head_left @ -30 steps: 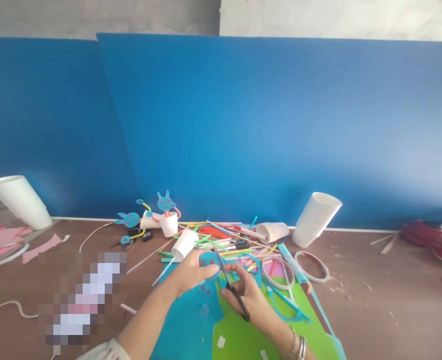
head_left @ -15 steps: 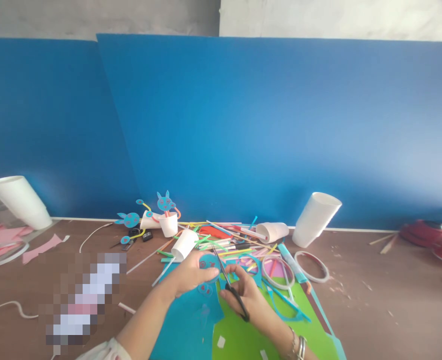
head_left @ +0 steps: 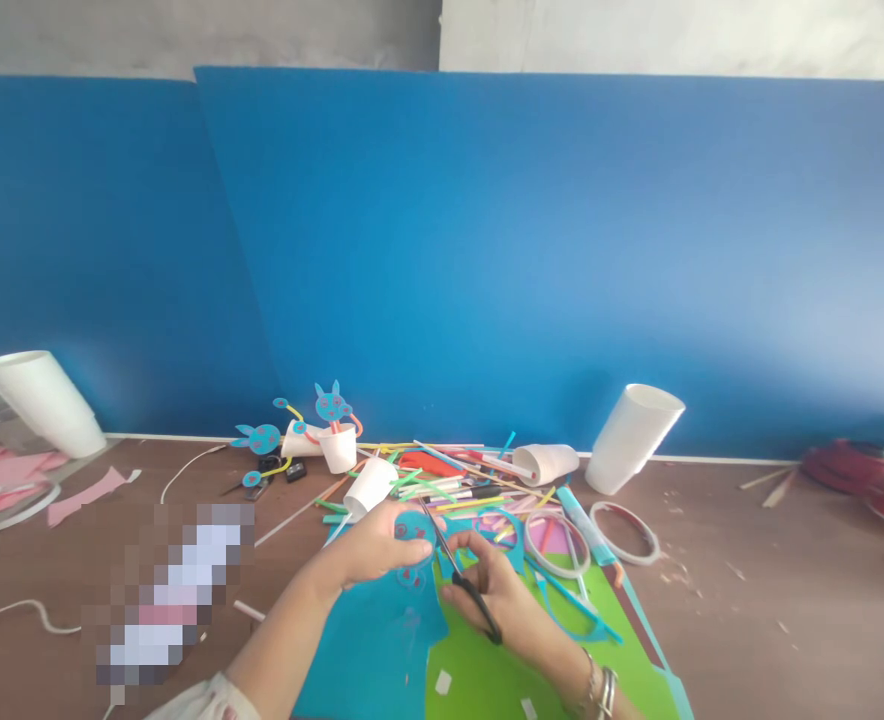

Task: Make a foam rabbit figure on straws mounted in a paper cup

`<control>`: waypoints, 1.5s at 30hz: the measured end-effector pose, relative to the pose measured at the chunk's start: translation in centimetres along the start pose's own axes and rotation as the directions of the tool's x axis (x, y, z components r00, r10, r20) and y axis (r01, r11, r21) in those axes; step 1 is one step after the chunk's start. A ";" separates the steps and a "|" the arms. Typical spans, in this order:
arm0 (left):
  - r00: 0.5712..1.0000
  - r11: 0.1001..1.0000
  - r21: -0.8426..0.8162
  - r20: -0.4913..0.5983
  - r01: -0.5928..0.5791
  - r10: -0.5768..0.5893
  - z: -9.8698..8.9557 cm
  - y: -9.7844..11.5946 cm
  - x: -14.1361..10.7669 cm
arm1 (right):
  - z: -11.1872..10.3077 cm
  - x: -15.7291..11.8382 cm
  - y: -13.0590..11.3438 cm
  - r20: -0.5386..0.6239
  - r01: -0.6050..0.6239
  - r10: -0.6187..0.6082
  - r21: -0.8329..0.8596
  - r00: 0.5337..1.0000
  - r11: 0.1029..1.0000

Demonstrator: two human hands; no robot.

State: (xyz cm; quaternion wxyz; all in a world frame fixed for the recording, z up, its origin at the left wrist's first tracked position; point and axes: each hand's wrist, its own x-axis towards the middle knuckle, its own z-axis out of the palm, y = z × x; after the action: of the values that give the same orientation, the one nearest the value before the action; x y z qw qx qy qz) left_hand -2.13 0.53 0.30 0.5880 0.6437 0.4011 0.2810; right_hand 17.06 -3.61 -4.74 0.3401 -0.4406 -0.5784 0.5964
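My left hand (head_left: 382, 545) pinches a blue paper piece (head_left: 414, 526) with red drawn marks. Black-handled scissors (head_left: 476, 603) are in my right hand (head_left: 498, 590), their blades slightly apart at the right edge of that piece. Below both hands lie a blue sheet (head_left: 374, 650) and a green sheet (head_left: 479, 670). Another marked blue shape (head_left: 412, 575) shows just under the held piece. A blue rabbit-like face (head_left: 331, 404) on straws stands in a white paper cup (head_left: 338, 448), left of my hands.
Straws and markers (head_left: 457, 480) are heaped behind my hands. Tape rolls (head_left: 624, 533) lie to the right, near a tall cup stack (head_left: 633, 440). Another cup stack (head_left: 41, 403) and pink paper (head_left: 89, 497) are at left. A blue panel (head_left: 442, 250) rises behind the table.
The held blue piece has turned slightly and shifted a little left, with my left hand. The scissor blades have tilted further left along its edge.
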 end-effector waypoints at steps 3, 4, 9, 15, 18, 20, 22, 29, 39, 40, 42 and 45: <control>1.000 0.999 0.037 0.018 -0.023 0.022 -0.1 0.0 -0.1 | 0.1 -0.1 -0.5 0.004 -0.029 0.029 -0.014 1.000 0.999; 0.999 0.998 0.051 0.025 -0.028 0.026 -0.1 0.0 -0.1 | 0.1 -0.1 -0.6 0.003 -0.037 0.037 -0.017 0.999 0.999; 1.000 0.995 0.101 0.018 -0.009 0.007 -0.2 0.1 -0.3 | 0.2 -0.3 -0.9 0.014 -0.050 0.051 -0.028 0.999 0.998; 0.999 0.989 0.145 0.017 0.029 -0.032 -0.5 0.3 -0.5 | 0.0 -0.5 -0.8 0.044 -0.055 0.058 -0.066 0.997 0.996; 0.999 0.986 0.164 0.025 0.034 -0.039 -0.7 0.2 -0.5 | 0.0 -0.6 -0.8 0.059 -0.051 0.056 -0.081 0.997 0.995; 0.999 0.984 0.174 0.027 0.031 -0.036 -0.8 0.1 -0.5 | 0.1 -0.6 -0.9 0.064 -0.052 0.057 -0.083 0.996 0.995; 0.999 0.982 0.185 0.029 0.027 -0.032 -1.0 -0.1 -0.5 | 0.1 -0.6 -1.1 0.069 -0.056 0.062 -0.082 0.996 0.995; 0.997 0.963 0.270 0.076 -0.026 0.006 -1.1 0.1 -0.5 | -0.3 -0.7 -1.1 0.118 -0.063 0.076 -0.104 0.990 0.993; 0.983 0.869 0.476 -0.175 0.134 -0.056 -2.1 1.0 -1.2 | -3.0 -1.6 -2.6 -0.161 -0.211 0.140 -0.634 0.977 0.744; 0.979 0.856 0.492 -0.191 0.159 -0.072 -2.1 1.4 -1.5 | -3.1 -1.8 -2.7 -0.207 -0.223 0.102 -0.727 0.973 0.649; 0.983 0.832 0.529 -0.159 0.166 -0.095 -1.8 2.3 -2.1 | -3.0 -2.4 -2.7 -0.259 -0.259 0.063 -0.850 0.964 0.460; 0.993 0.835 0.547 0.056 0.061 -0.109 -0.2 2.7 -2.6 | -1.9 -3.2 -2.6 -0.281 -0.295 0.091 -0.914 0.955 0.278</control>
State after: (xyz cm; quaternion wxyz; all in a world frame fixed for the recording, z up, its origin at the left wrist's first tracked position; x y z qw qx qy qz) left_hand -3.20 -1.55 3.28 0.4092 0.7770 0.4673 0.1017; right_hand 19.80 -5.52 -1.63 -0.0112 -0.6721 -0.7276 0.1370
